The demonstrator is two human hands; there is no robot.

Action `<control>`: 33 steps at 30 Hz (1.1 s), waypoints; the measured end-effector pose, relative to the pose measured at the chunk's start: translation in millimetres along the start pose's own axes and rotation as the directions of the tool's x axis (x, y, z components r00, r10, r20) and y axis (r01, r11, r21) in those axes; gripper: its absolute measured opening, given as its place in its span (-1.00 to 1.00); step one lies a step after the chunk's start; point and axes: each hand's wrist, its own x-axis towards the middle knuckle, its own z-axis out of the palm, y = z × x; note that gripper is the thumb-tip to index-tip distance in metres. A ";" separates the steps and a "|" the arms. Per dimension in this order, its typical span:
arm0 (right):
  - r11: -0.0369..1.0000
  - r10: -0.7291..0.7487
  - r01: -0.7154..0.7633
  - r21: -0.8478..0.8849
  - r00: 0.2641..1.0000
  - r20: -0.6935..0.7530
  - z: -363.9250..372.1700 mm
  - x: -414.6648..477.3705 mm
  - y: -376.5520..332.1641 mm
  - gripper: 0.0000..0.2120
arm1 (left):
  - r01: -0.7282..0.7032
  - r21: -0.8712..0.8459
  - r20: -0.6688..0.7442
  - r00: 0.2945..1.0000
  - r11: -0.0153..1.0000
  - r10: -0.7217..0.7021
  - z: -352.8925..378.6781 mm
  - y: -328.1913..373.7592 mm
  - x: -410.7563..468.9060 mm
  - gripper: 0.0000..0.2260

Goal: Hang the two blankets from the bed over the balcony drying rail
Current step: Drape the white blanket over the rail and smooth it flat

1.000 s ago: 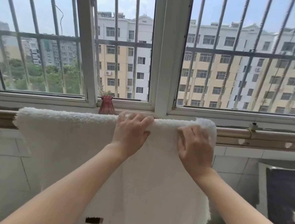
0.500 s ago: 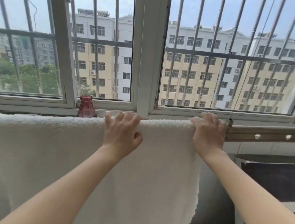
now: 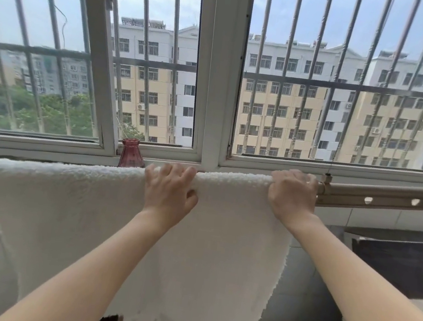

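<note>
- The white blanket [image 3: 79, 210] is draped over the drying rail [image 3: 387, 198]. Its fold runs along the top of the rail and its front panel hangs well below it. Whatever hangs behind the rail is hidden from me.
- My left hand [image 3: 168, 192] sits on the rail near the middle of the fold, fingers hooked over the top and thumb against the front face, so it is grasping the fleece there.
- My right hand [image 3: 291, 194] is at the blanket's right corner on the rail, fingers curled over the fold and closed round the edge, just beside the bare stretch of rail with its holes.
- The cloth therefore lies under both palms and falls away beneath them. None of it is lifted clear of the rail.
- I judge the blanket to be soft, thick, fluffy and fairly light, with no stiffness. It will sag and bunch wherever I let go, and the pile should cling to the rail rather than slide.
- The best hold looks to be the top fold itself, with my hands apart so I can tug the edge straight along the rail.
- The blanket's left end, well along the rail from my left hand, has no hand on it.
- A red vase [image 3: 131, 153] stands on the sill just behind the rail, and a careless pull could knock it.
- I see only one blanket; the second is not in view.
</note>
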 end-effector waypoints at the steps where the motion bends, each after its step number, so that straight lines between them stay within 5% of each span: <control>1: 0.999 0.033 -0.033 -0.030 0.999 0.021 -1.3 0.9 2.5 -0.74 | 0.007 0.001 0.000 1.000 1.000 -0.007 -0.3 -1.1 -1.4 -0.72; 5: 0.984 0.166 -0.161 -0.075 0.983 0.078 -6.4 4.1 13.3 -0.60 | 0.027 -0.002 0.016 1.000 1.000 -0.027 -0.6 -3.0 -4.0 -0.71; 10: 0.998 -0.031 0.035 0.057 0.998 -0.056 -1.5 -7.5 6.8 -0.66 | 0.045 0.001 0.043 0.998 0.999 -0.045 0.3 -3.2 -6.2 -0.70; 15: 0.989 0.143 -0.141 -0.040 0.987 0.074 -4.9 -8.4 10.2 -0.46 | 0.035 0.024 0.055 0.998 0.999 -0.036 0.5 -1.5 -10.0 -0.71; 20: 0.986 -0.101 0.107 0.130 0.993 -0.055 -1.6 -23.9 -13.3 -0.60 | 0.055 0.016 0.071 0.996 0.998 -0.056 0.0 3.4 -13.7 -0.64; 24: 0.929 -0.297 0.304 0.210 0.953 -0.067 1.1 -39.2 -49.1 -0.49 | -0.012 -0.049 0.074 0.997 0.999 0.016 -3.7 -4.2 -23.9 -0.50; 29: 0.870 -0.398 0.415 0.267 0.910 -0.119 1.3 -44.5 -87.5 -0.44 | -0.127 -0.074 0.011 0.992 0.989 0.128 -15.8 -26.6 -45.9 -0.43; 33: 0.819 -0.444 0.483 0.311 0.876 -0.190 -0.8 -47.1 -122.4 -0.46 | -0.053 -0.090 -0.099 0.994 0.995 0.044 -29.1 -51.8 -52.4 -0.56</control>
